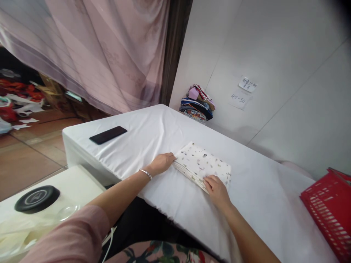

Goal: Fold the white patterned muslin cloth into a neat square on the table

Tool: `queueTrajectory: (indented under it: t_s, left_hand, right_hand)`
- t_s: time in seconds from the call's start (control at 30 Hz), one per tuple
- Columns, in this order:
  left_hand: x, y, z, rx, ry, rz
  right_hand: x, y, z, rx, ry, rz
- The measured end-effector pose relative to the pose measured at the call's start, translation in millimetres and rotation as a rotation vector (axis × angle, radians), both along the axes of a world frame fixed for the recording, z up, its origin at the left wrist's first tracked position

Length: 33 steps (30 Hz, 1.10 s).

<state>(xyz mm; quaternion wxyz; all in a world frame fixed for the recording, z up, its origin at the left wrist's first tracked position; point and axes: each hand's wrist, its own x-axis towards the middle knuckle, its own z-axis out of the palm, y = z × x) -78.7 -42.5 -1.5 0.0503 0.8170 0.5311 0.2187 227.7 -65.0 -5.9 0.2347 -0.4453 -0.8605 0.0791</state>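
A folded white cloth (pixel 201 160) with small printed figures lies on the white-covered table (pixel 255 190), its layers stacked along the near edge. At its left corner, my left hand (pixel 163 162) pinches the fabric between thumb and fingers. My right hand (pixel 216 187) has closed on the near edge, right of the middle, with fingertips curled over the top. The undersides of both thumbs are hidden by the hands and the cloth.
A black phone (pixel 108 135) rests at the table's left. Folded colourful clothes (pixel 196 104) are piled by the wall, and a red basket (pixel 329 208) is at the right. A black round lid (pixel 37 198) sits on a white surface at lower left. A pink curtain (pixel 117 54) hangs behind.
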Motion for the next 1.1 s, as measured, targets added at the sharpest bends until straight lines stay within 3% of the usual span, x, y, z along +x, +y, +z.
queueTrajectory:
  t_s: [0.13, 0.3, 0.43, 0.53, 0.63, 0.8, 1.1]
  left_hand:
    - [3, -3, -3.2, 0.077, 0.071, 0.081]
    - [5, -10, -9.6, 0.064, 0.078, 0.132]
    - [3, -11, -9.2, -0.027, -0.121, 0.155]
    - [-2, -10, -7.9, -0.143, -0.320, 0.100]
    - [-6, -8, -7.0, -0.205, -0.387, 0.061]
    - [-3, -5, -3.9, -0.253, -0.396, 0.110]
    - [5, -6, 3.4, -0.150, -0.333, 0.181]
  right_hand:
    - [0, -3, -4.4, 0.022, 0.031, -0.018]
    - [0, -3, -4.8, 0.013, 0.040, -0.017]
    - [-1, -5, -2.3, 0.004, 0.058, -0.010]
    - [-1, -7, -1.9, 0.008, 0.050, -0.012]
    - [-1, -8, -3.2, 0.032, 0.046, -0.014]
    - [-1, -7, -5.9, 0.053, 0.029, -0.033]
    - [0, -10, -3.8, 0.059, 0.028, -0.023]
